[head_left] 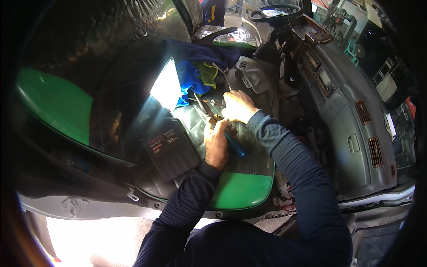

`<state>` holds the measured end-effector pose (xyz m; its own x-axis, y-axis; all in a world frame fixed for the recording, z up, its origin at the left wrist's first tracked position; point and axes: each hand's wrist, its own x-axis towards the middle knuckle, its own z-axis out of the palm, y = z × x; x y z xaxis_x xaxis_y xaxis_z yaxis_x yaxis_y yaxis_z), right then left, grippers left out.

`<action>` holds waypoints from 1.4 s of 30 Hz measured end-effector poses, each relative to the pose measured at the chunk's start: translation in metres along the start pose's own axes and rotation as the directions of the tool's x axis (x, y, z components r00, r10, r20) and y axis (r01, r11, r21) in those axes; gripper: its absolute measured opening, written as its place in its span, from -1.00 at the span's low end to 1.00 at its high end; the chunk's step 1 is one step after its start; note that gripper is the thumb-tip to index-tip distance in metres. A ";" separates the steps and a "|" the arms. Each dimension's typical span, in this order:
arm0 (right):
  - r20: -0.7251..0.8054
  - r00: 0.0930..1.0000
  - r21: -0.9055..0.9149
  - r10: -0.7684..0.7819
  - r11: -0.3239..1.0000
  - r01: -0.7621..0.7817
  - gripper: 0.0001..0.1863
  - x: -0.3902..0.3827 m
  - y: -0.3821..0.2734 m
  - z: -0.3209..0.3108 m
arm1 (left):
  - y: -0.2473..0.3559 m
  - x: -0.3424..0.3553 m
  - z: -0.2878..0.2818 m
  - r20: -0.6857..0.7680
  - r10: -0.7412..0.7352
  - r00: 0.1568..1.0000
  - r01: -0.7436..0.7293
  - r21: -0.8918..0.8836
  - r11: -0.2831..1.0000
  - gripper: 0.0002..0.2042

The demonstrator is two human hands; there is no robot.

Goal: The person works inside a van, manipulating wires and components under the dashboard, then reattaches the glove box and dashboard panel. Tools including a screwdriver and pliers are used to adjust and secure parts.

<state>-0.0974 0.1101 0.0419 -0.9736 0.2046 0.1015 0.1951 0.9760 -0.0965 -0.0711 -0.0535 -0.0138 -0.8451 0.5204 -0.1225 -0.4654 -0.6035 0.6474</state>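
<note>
My left hand [215, 144] is closed around a pliers-like tool, its long metal prongs [203, 107] pointing away from me. A blue handle [235, 146] shows on the near right side of that hand, partly hidden by it. Close beside it, my right hand [239, 107] is curled into a grip. A thin metal rod [227, 81] runs out past its knuckles, and the fingers hide where it ends. Between the hands and the cloths lies a small metal, socket-like piece [216, 102]. Beneath everything is a dark vehicle seat with a green edge [242, 189].
A black tool case [171, 149] lies left of my hands, with a glaring bright panel [167, 86] behind it. Blue and olive cloths [195, 78] are bunched beyond. A grey plastic part [252, 73] sits far right on the seat. The dashboard [347, 120] and steering wheel [275, 13] border the right.
</note>
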 end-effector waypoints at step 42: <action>0.157 0.909 0.986 0.386 -0.003 -0.169 -0.40 -0.345 0.030 -0.010 | -0.053 -0.042 0.048 0.388 -0.600 0.700 0.577 0.189 0.795 -0.56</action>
<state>0.2459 0.0690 0.0143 -0.8284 0.5510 -0.1009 0.0473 -0.1107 -0.9927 0.0020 -0.0143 -0.0064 -0.2101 0.9605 -0.1827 -0.8075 -0.0651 0.5863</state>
